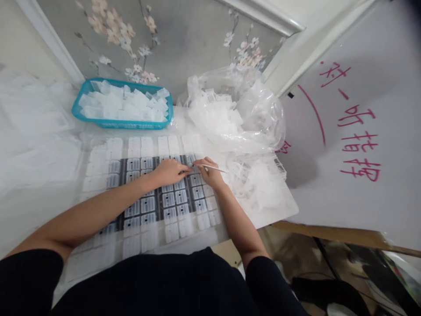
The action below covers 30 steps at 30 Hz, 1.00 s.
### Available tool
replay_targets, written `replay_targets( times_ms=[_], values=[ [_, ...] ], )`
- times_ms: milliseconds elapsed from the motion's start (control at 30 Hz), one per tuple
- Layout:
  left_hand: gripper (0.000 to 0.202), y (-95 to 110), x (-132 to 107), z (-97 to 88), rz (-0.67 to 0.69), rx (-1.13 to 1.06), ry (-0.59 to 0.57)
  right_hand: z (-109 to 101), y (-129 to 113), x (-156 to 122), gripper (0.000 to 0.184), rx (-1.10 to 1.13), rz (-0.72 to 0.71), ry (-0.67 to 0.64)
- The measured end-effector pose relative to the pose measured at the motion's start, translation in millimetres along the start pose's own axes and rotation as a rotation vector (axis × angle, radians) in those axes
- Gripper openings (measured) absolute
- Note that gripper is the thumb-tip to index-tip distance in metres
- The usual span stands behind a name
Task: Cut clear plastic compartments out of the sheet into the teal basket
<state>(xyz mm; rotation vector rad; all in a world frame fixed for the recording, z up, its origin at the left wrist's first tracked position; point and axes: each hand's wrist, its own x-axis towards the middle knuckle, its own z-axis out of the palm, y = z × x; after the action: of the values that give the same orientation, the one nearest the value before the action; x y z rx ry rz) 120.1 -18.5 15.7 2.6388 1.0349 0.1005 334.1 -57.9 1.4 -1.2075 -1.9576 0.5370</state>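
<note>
Here, the right hand [210, 174] is clamped on a thin white stick [214, 168], with the fingers pinched shut around it. The stick lies almost flat. Its long way runs left to right, and it tips down a little toward the right. One end points left, at the fingertips of the left hand [170, 171]. The other end pokes out past the right hand and points at the right edge of the table covered in white plastic [36, 175].

The left hand rests on top of the rows of small clear plastic pieces [148, 204]. Its fingers are stretched out and lie close side by side, and they point right. The fingertips meet the right hand at the stick's left end. It is too small to tell if the left hand pinches one piece.

The little pieces sit in neat lines on a dark flat sheet [160, 210] in the middle of the table, close to the near edge. Both hands are over the far right part of these rows.

A teal plastic basket full of clear pieces [121, 125] stands near the far edge, to the left. A big crinkly clear plastic bag [259, 109] with more pieces inside sits at the far right corner, just beside the right hand. A white board with red writing [358, 140] leans past the right edge.
</note>
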Motion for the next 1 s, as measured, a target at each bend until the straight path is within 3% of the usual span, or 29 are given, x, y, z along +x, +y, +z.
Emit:
replay_targets(
  times_ms=[133,200,367,467,767,1000],
  values=[
    [0.035,3,0,-0.5,-0.025,-0.013,-0.026,-16,-2,4,0.029,0.118,0.077,0.294],
    [0.035,3,0,-0.1,-0.040,-0.032,-0.013,-27,1,3,0.027,0.176,0.140,0.333],
    [0.036,2,0,2.7,-0.067,-0.055,0.017,-38,17,-4,0.032,0.246,0.257,0.061],
    [0.035,2,0,4.6,-0.077,-0.060,0.019,-37,24,-5,0.033,0.260,0.325,-0.029],
    [0.034,2,2,4.0,-0.123,-0.080,0.009,-37,26,-4,0.032,0.248,0.322,-0.069],
    [0.035,1,1,6.0,-0.088,-0.079,0.017,-36,19,-4,0.020,-0.066,0.125,-0.096]
  ],
)
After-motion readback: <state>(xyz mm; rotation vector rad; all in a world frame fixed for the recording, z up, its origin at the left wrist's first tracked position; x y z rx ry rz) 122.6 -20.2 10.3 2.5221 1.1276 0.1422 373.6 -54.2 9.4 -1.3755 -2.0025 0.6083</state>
